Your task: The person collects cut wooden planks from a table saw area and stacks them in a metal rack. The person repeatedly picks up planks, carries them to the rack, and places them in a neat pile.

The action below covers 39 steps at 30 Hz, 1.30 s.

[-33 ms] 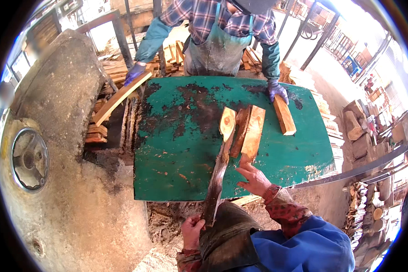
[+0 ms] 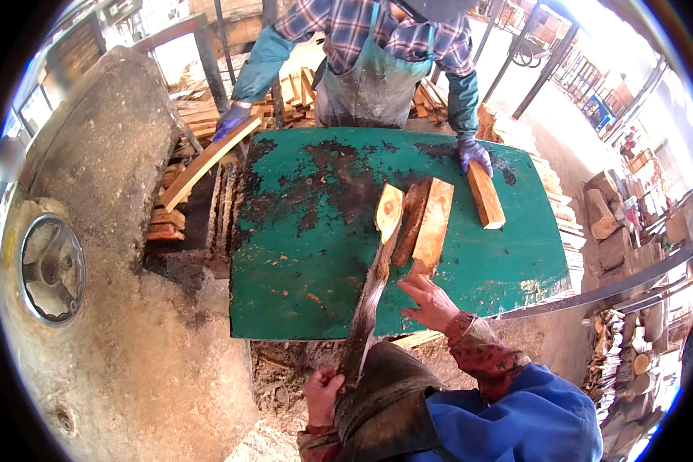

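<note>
My left hand point(image 2: 323, 393) is closed on the near end of a long bark-edged wood strip point(image 2: 368, 296). Its pale, cut far end rests on the green tabletop point(image 2: 285, 300). My right hand point(image 2: 433, 304) has its fingers apart, with the fingertips touching the near end of a squared wood block point(image 2: 434, 223). Between the strip and that block lies a darker bark-sided piece point(image 2: 413, 219). Across the table, a co-worker's gloved hand point(image 2: 475, 152) grips another wood block point(image 2: 485, 199). That person's other gloved hand point(image 2: 231, 121) holds a long wood slat point(image 2: 208, 165) beyond the table's left edge.
A large machine body point(image 2: 108, 154) with a handwheel point(image 2: 51, 269) stands on the left. Stacked wood pieces point(image 2: 165, 223) sit between it and the table. More wood lines the table's right side, and logs point(image 2: 600, 212) lie farther right. A metal bar point(image 2: 593, 296) runs beside the table.
</note>
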Available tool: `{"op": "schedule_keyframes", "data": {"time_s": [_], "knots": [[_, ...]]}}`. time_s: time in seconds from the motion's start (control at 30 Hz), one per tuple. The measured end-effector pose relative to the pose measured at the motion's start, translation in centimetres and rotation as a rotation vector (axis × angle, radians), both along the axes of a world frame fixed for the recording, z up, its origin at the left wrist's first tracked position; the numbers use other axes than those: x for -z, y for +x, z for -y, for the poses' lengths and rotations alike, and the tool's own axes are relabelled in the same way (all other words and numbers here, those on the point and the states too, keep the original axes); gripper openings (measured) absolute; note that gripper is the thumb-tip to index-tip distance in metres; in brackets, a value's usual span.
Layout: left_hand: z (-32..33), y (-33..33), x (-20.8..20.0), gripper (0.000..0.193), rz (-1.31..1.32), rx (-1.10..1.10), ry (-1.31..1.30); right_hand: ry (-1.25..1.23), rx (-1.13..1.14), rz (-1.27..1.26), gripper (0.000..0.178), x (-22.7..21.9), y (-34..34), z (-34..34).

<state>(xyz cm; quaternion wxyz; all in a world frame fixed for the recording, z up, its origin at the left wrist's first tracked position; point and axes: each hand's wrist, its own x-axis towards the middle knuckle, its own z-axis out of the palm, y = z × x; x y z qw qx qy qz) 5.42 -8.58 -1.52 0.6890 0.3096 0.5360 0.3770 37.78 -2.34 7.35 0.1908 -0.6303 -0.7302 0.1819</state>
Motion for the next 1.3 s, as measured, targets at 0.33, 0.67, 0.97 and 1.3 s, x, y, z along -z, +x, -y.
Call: {"op": "schedule_keyframes", "data": {"time_s": [0.33,0.67,0.97,1.3], "knots": [[1.8,-13.7,-5.3,0.030,0.179,-0.396,-0.052,0.119,-0.483,0.394,0.063,1.4,-11.1,-8.6],[3.3,-16.8,-5.2,0.048,0.586,-0.945,0.178,0.005,-0.627,0.144,0.043,0.1,-15.4,-8.2],[0.8,-2.6,-4.6,0.033,0.503,-0.424,0.146,-0.247,-0.475,0.028,0.050,-0.6,-17.2,-2.9],[0.1,3.8,-4.2,0.022,0.310,-0.324,-0.006,-0.304,-0.300,-0.045,0.054,1.3,-13.1,2.3]]}}
